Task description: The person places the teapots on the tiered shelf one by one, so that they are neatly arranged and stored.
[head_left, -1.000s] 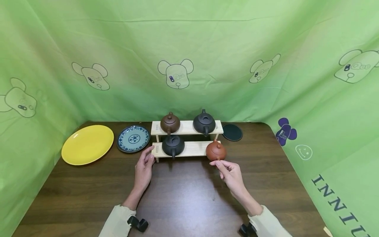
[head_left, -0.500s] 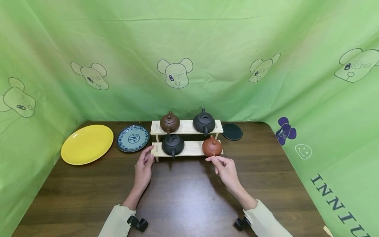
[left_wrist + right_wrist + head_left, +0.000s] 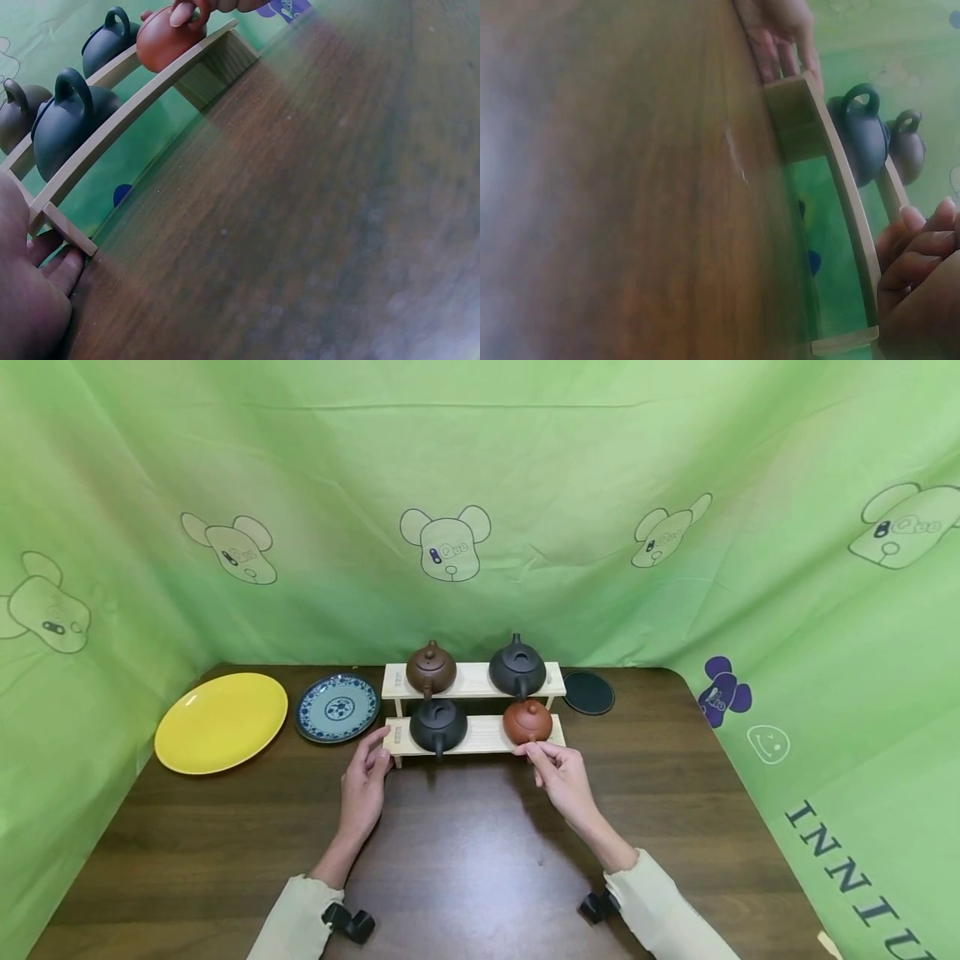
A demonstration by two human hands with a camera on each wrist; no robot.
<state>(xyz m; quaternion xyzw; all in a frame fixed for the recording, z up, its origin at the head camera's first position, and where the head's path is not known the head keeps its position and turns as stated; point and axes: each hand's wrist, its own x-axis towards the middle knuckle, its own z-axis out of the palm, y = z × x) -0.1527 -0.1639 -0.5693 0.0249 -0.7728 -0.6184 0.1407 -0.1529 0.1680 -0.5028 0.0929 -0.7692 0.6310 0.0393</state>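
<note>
My right hand (image 3: 561,781) pinches the handle of a reddish-brown teapot (image 3: 528,721), upright at the right part of the lower tier. In the left wrist view this teapot (image 3: 165,41) overlaps the shelf's front edge; in the right wrist view, the curled right hand (image 3: 922,270) hides it. My left hand (image 3: 364,785) rests its extended fingers against the left end of the two-tier wooden rack (image 3: 487,737). Beside the left hand, a black teapot (image 3: 438,725) stands on the lower tier. The upper tier bears a dark brown teapot (image 3: 431,668) and another black teapot (image 3: 517,668).
Left of the rack lie a blue patterned plate (image 3: 339,708) and a large yellow plate (image 3: 221,724). A dark round coaster (image 3: 588,693) lies to its right. The green cloth (image 3: 450,452) hangs behind and at both sides of the wooden table (image 3: 480,860).
My right hand has carried the reddish-brown teapot leftward and slightly away, from the right end of the lower tier to over its boards. The left hand has stayed put.
</note>
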